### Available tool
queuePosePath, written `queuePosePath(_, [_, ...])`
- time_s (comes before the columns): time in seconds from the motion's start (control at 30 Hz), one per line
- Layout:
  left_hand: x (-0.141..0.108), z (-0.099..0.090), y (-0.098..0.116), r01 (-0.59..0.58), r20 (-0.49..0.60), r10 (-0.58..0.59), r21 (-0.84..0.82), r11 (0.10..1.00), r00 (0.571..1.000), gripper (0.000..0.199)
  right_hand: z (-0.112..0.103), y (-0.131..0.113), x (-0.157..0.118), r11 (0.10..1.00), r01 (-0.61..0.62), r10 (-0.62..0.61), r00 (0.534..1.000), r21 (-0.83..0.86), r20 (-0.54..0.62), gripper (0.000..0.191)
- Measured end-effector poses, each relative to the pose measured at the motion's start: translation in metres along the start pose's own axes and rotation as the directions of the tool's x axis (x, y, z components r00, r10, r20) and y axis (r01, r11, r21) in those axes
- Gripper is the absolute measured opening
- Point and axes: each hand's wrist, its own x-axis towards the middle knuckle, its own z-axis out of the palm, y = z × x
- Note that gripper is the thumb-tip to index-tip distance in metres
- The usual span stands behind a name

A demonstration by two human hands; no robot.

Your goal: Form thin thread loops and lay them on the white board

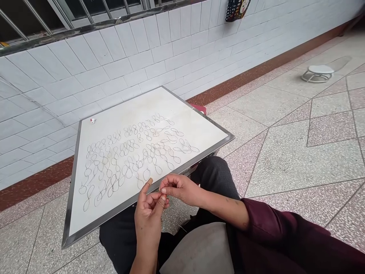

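Observation:
My left hand is at the table's front edge, its thumb pressed to bent fingers and its index finger stretched up with a tan wrap on the tip. Close against it, my right hand pinches with thumb and index finger. The fingertips of both meet over something small, partly reddish, too hidden to name. Beyond them, many thin dark loops, twisted into figure-eight shapes, lie in rows on a white table with a metal rim. Whether the loops are wire or cord, I cannot tell.
A small red-and-white object sits near the table's far left corner. A tiled wall runs behind the table. On the floor to the right stands a low white stool. A dark patterned bag hangs on the wall.

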Motion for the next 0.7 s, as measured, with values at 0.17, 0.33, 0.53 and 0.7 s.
queuePosePath(0.17, [0.005,-0.0046,-0.006,0.111,0.066,-0.104,-0.11,0.988,0.992,0.08,-0.0016,-0.0014,-0.0008,1.0,-0.019,0.02,1.0,-0.01,0.01,0.035])
queuePosePath(0.33, [0.0027,0.0,-0.0045,0.091,0.053,-0.084,-0.141,0.986,0.995,0.078,0.0003,-0.0048,-0.0014,0.995,0.015,-0.014,1.0,-0.101,0.009,0.03])
queuePosePath(0.53, [0.0002,0.0052,-0.002,0.029,0.024,-0.026,-0.14,0.99,0.999,0.078,-0.0015,-0.0066,0.0,0.983,0.051,-0.049,0.999,-0.176,0.014,0.029])
queuePosePath(0.7, [0.0002,0.0049,-0.004,0.017,0.03,-0.012,-0.151,0.988,0.999,0.076,-0.0068,-0.0059,0.0014,0.993,0.012,-0.004,0.998,-0.114,0.066,0.032])
